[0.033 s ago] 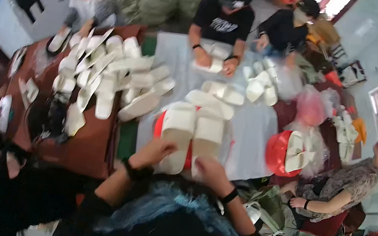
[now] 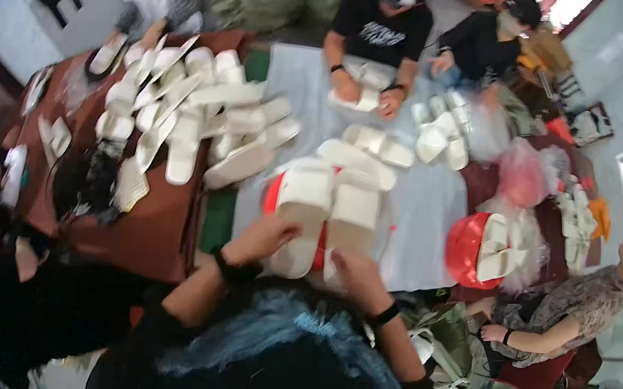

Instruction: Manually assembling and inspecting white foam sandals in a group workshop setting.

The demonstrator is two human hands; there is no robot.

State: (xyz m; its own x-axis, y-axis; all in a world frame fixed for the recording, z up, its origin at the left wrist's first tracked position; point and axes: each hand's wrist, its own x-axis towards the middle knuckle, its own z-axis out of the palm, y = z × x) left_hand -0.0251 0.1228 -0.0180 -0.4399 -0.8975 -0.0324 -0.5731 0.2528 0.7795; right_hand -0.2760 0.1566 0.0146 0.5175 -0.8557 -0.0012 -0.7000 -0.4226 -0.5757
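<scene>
A pair of white slide slippers [image 2: 306, 189] lies side by side in front of me, soles down and heels toward me, over a red round thing mostly hidden beneath. My left hand [image 2: 264, 237] is over the heel part of the left slipper, its fingers curled in. By the heel of the right slipper [image 2: 356, 206] is my right hand [image 2: 357, 277], also with bent fingers. Anything pinched in either hand is too small or blurred to make out. Just beyond the pair lie more white slippers [image 2: 357, 163].
A large heap of white slippers [image 2: 191, 106] covers the brown table [image 2: 159, 231] at left. Slippers rest on a red round thing [image 2: 473, 253] at right, beside clear plastic bags [image 2: 522, 175]. Across the pale tabletop a co-worker [image 2: 382, 35] handles slippers. Other people sit around.
The whole view has shifted a little, so everything sits slightly higher and farther right. My hands stay curled at the heel ends of the slippers.
</scene>
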